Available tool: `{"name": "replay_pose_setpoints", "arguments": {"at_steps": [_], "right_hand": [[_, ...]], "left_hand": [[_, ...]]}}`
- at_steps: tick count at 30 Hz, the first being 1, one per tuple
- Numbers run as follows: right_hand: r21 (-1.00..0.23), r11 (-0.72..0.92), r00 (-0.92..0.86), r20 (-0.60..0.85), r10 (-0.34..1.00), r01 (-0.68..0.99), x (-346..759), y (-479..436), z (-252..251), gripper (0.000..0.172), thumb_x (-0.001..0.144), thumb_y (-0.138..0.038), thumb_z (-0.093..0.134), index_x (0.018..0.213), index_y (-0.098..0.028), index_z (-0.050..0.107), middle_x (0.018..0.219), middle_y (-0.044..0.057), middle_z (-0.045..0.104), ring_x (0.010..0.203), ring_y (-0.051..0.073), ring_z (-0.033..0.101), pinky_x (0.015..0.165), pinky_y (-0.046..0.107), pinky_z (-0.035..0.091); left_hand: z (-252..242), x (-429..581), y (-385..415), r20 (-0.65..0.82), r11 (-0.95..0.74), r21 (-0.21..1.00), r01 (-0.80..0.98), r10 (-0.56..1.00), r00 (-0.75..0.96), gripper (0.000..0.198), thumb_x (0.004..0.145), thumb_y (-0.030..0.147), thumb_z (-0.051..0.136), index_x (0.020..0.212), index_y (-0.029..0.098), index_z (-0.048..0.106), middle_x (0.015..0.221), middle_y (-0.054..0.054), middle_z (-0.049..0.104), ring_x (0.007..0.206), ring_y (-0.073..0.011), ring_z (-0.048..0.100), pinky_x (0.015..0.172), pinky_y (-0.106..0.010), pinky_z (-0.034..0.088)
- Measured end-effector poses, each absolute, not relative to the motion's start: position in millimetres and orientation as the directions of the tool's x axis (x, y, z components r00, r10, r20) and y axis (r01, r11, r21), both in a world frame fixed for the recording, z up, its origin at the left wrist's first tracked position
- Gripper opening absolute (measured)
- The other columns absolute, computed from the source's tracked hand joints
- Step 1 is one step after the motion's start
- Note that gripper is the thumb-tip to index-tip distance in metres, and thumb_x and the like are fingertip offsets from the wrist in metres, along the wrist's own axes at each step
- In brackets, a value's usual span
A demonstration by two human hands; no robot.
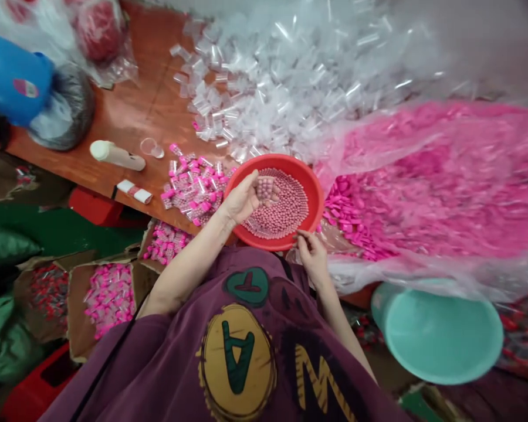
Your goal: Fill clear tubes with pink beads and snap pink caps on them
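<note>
Over our purple sweatshirt (171,351), our left hand (242,199) cups pink capsules (266,190) and our right hand (312,258) pinches narrow by a red basin (317,199) a knock could spill.

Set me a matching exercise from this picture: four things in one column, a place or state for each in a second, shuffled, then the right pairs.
Things:
1. Red plastic basin
2. Teal basin
3. White tube
4. Left hand

Places or states:
A. At the lower right of the view
B. Holding a cluster over the basin
C. Lying on the wooden table
D. Filled with rows of pink caps

Pairs: 1-D, 2-A, 3-C, 4-B
</note>
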State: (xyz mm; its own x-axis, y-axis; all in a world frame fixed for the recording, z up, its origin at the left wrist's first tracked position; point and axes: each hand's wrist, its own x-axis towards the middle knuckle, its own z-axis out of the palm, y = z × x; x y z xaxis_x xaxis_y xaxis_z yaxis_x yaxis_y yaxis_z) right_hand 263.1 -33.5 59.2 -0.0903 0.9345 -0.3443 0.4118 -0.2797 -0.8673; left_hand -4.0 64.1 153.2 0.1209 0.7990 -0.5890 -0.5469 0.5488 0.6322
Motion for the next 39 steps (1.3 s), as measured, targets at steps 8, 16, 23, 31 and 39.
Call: {"name": "replay_pose_setpoints", "arguments": {"at_steps": [8,16,23,31,39], "right_hand": [[-0.741,-0.276,0.149,-0.235,0.961,0.612,352.8,5.0,25.8,0.045,0.099,-0.046,0.051,0.122,-0.015,0.075,0.112,0.017,0.082,0.098,0.029,0.077,0.099,0.049,0.063],[-0.465,-0.37,0.198,-0.377,0.905,0.804,356.7,37.6,-32.0,0.043,0.096,-0.021,0.052,0.131,-0.008,0.074,0.133,0.025,0.074,0.123,0.033,0.069,0.113,0.051,0.055],[-0.268,-0.351,0.253,-0.34,0.906,0.897,330.6,56.7,-50.8,0.044,0.102,-0.033,0.057,0.135,-0.009,0.073,0.134,0.027,0.066,0.125,0.038,0.063,0.112,0.059,0.051],[-0.763,-0.431,0.404,-0.244,0.882,0.481,347.8,56.1,-20.5,0.044,0.089,-0.043,0.069,0.12,-0.012,0.073,0.09,0.006,0.069,0.079,0.021,0.062,0.086,0.044,0.06],[-0.973,-0.036,-0.123,-0.065,0.99,0.228,261.3,37.2,122.7,0.042,0.097,-0.06,0.076,0.127,-0.031,0.082,0.111,0.004,0.082,0.095,0.021,0.075,0.093,0.042,0.066]], "left_hand": [[129.7,32.9,58.4,-0.642,0.612,0.71,-0.348,0.766,0.037,0.011,0.082,0.025,0.07,0.084,0.015,0.068,0.071,-0.002,0.072,0.062,-0.0117,0.068,0.054,-0.018,0.046],[103.6,41.3,46.8,-0.728,0.689,0.631,-0.355,0.685,0.036,0.026,0.088,0.042,0.073,0.085,0.017,0.066,0.07,-0.004,0.071,0.061,-0.0137,0.069,0.053,-0.02,0.049],[124.1,34.8,54.0,-0.7,0.672,0.523,-0.524,0.69,0.186,0.046,0.106,0.051,0.053,0.125,0.013,0.071,0.094,-0.014,0.081,0.095,-0.0244,0.081,0.073,-0.03,0.065],[141.4,20.8,31.7,-0.52,0.588,0.589,-0.554,0.801,0.297,0.058,0.086,0.012,0.07,0.144,0.014,0.068,0.122,-0.015,0.082,0.11,-0.0241,0.08,0.088,-0.033,0.065],[140.1,19.3,13.0,-0.404,0.536,0.689,-0.487,0.843,0.357,0.046,0.088,0.03,0.088,0.131,0.017,0.078,0.122,-0.014,0.082,0.098,-0.0195,0.079,0.077,-0.027,0.059]]}}
